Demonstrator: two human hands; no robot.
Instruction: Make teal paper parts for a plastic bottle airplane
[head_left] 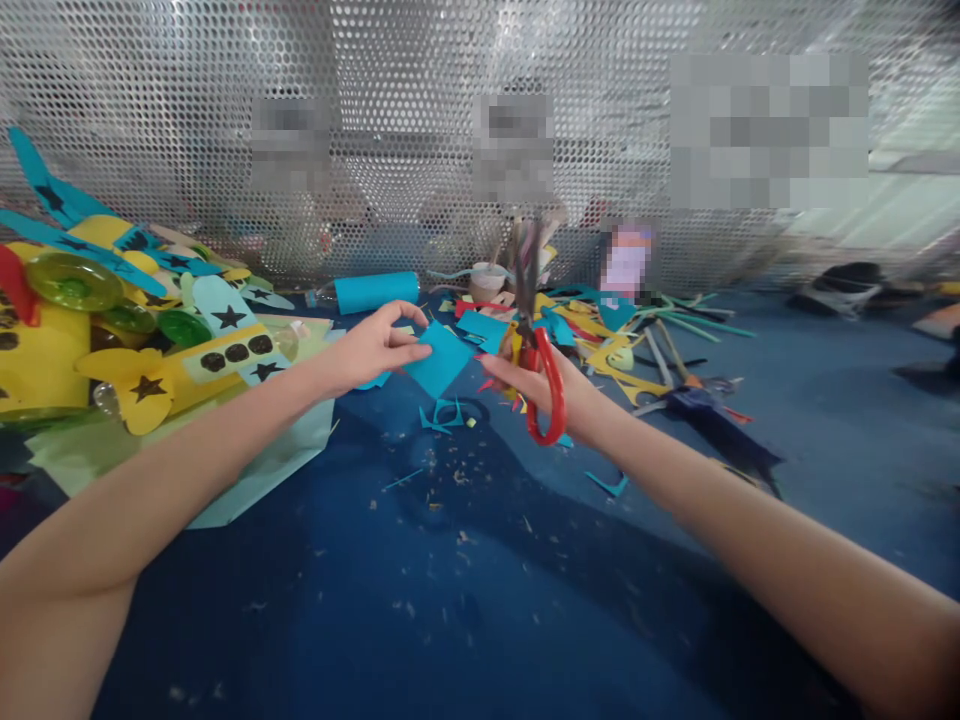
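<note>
Between the thumb and fingers of my left hand [386, 345] is a square piece of blue paper [441, 362], tilted so that one corner points down. My right hand [536, 385] is closed on a pair of scissors [553, 400] with red handles, and the blades point upward. The scissors are to the right of the paper and apart from it. Just beyond the two hands lies another blue paper piece [484, 328]. Below the paper, curled blue offcuts [444, 415] rest on the dark blue surface.
At the left, yellow and blue paper planes [217, 355] with black stars are piled on pale green sheets [262, 490]. A blue-wrapped cylinder [376, 292] lies at the back. Coloured scraps [592, 335] and a dark blue tool [712, 420] are on the right. Perforated metal [405, 120] rises behind.
</note>
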